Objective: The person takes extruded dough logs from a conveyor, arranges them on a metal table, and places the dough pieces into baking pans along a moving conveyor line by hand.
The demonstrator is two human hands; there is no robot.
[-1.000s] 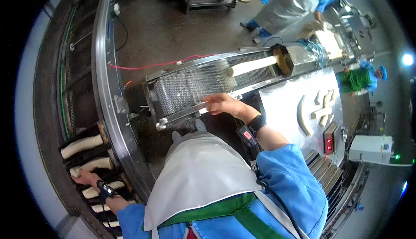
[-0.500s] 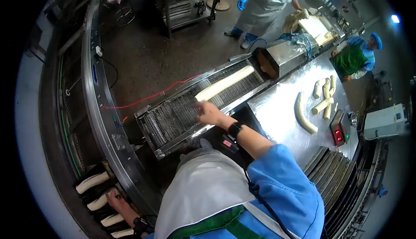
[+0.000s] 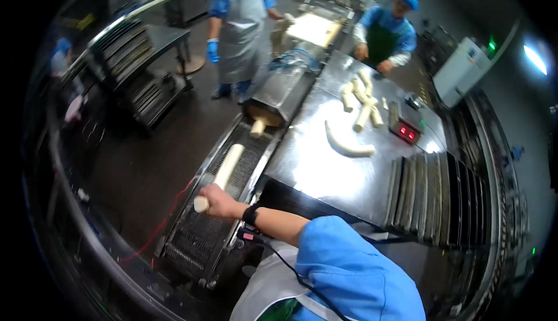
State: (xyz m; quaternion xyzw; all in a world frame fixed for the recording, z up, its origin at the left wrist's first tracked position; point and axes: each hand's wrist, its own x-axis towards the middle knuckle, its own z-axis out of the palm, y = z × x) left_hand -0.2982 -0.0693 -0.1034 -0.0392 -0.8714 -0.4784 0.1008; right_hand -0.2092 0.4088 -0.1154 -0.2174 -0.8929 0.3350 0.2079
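A long pale dough log [image 3: 230, 163] lies along the mesh conveyor belt [image 3: 189, 236]. My right hand [image 3: 220, 200] is closed around it close to its near end, and the round end face sticks out to the left of my fingers. Farther up the belt, a second dough log [image 3: 258, 126] pokes out from under the metal housing [image 3: 280, 93]. My left hand is out of view.
Right of the conveyor, a steel table [image 3: 296, 161] carries a curved dough strip [image 3: 344, 145], several short dough pieces [image 3: 365, 114] and a scale [image 3: 405, 124]. Upright trays [image 3: 430, 193] stand at its near side. Co-workers stand by the machine [image 3: 244, 36] and table [image 3: 386, 33].
The view has swung right and up, so the left hand and the dough-filled trays left the picture. My right hand has closed on the dough log. Another log has emerged from the housing.
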